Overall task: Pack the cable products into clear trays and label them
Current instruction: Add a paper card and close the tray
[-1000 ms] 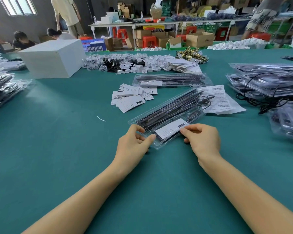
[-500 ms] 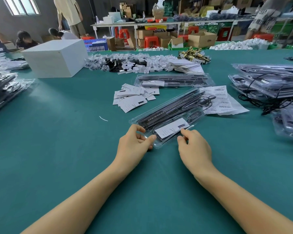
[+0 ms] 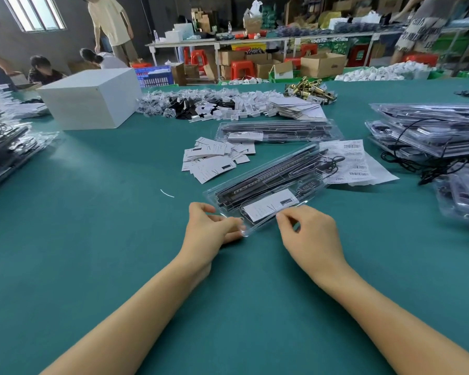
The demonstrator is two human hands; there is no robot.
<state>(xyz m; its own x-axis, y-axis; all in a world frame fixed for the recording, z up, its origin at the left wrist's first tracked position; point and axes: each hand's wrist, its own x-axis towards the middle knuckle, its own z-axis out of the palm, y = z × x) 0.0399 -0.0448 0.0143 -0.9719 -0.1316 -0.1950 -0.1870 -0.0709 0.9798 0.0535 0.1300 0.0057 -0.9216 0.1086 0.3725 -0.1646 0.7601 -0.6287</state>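
Observation:
A long clear tray [image 3: 266, 182] lies diagonally on the green table, holding black strips, a cable and a white label card [image 3: 268, 205] near its near end. My left hand [image 3: 210, 226] grips the tray's near left corner between thumb and fingers. At the near long edge, beside the label card, my right hand [image 3: 307, 230] pinches the tray with thumb and forefinger. A pile of loose white label cards [image 3: 214, 161] lies just beyond the tray's left side. Sheets of barcode stickers [image 3: 352, 162] sit under its far end.
A second filled tray [image 3: 279, 131] lies further back. Stacks of clear trays [image 3: 433, 125] with loose black cables are at the right, more trays [image 3: 8, 147] at the left edge. A white box [image 3: 90, 100] stands back left. People work at the far left.
My right hand has slid from the label card's right end down to the tray's near edge and now pinches it. The left hand has kept its hold on the corner.

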